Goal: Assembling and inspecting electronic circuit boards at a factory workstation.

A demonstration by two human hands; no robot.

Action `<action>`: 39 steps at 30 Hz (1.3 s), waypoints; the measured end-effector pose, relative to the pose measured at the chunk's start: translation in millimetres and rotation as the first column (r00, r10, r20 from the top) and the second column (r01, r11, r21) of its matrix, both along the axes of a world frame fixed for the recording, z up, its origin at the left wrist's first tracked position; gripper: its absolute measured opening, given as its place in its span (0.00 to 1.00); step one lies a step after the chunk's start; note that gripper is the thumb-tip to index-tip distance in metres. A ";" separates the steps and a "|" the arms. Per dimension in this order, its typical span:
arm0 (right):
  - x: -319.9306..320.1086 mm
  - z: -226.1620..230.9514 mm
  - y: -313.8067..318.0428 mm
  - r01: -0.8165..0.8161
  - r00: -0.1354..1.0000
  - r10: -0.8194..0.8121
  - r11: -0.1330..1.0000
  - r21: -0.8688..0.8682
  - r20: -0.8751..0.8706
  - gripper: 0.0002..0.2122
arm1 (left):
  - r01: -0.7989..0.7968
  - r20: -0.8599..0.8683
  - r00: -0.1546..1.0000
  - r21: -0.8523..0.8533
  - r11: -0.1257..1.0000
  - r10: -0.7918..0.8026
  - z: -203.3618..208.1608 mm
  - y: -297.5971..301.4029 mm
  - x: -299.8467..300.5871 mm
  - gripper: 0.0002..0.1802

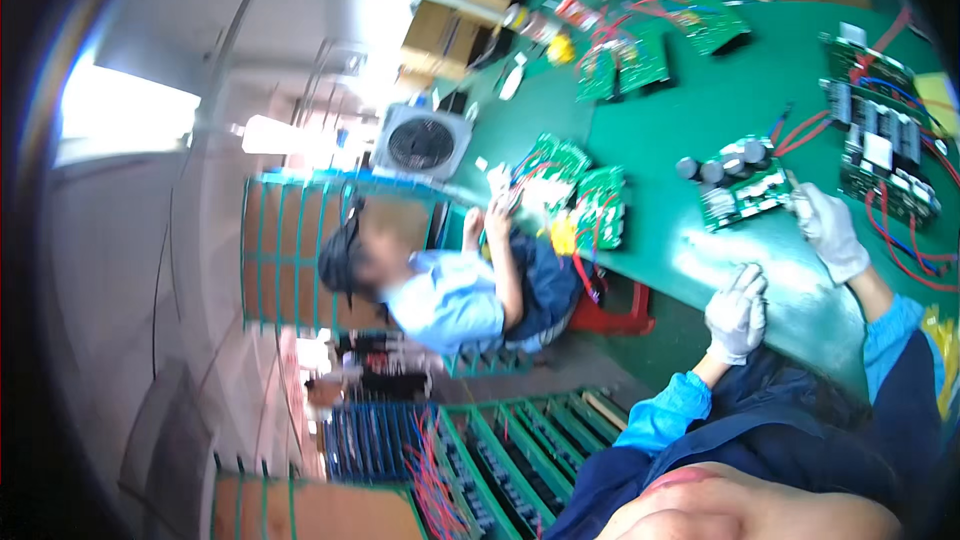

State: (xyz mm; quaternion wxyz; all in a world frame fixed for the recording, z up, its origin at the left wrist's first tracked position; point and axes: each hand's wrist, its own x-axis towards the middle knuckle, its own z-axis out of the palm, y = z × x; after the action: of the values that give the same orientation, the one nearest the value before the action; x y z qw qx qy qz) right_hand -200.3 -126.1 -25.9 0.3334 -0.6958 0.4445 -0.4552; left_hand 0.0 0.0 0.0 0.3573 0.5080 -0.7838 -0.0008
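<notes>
My right hand (830, 233), in a white glove, reaches over the green table, its fingers closed at the edge of a green circuit board (742, 196). Large dark round capacitors and pale parts stand on that board, and red wires lead off it. A thin light-brown piece shows by the fingertips, too small to name. My left hand (736, 315), gloved in white too, is near the table's edge, apart from the board. Its fingers are curled together, and whatever they may hold is hidden.
Larger wired boards (885, 140) lie beyond my right hand. More green boards (640, 60) rest farther along the table (690, 110). Across from me a seated person (450, 290) handles boards (575, 190). A grey fan unit (420, 140) and green racks (510, 460) stand nearby.
</notes>
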 end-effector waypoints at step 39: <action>-14.9 -9.8 -9.2 0.004 0.988 -0.023 0.992 -0.128 -0.151 0.16 | -0.029 0.055 0.998 -0.030 0.999 0.030 -15.9 -5.4 -15.8 0.14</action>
State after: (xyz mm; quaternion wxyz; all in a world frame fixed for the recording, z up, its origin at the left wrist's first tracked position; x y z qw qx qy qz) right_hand -215.2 -135.3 -35.8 0.2504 -0.7453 0.4435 -0.4303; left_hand -15.8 -5.4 -15.9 0.3428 0.5141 -0.7856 0.0299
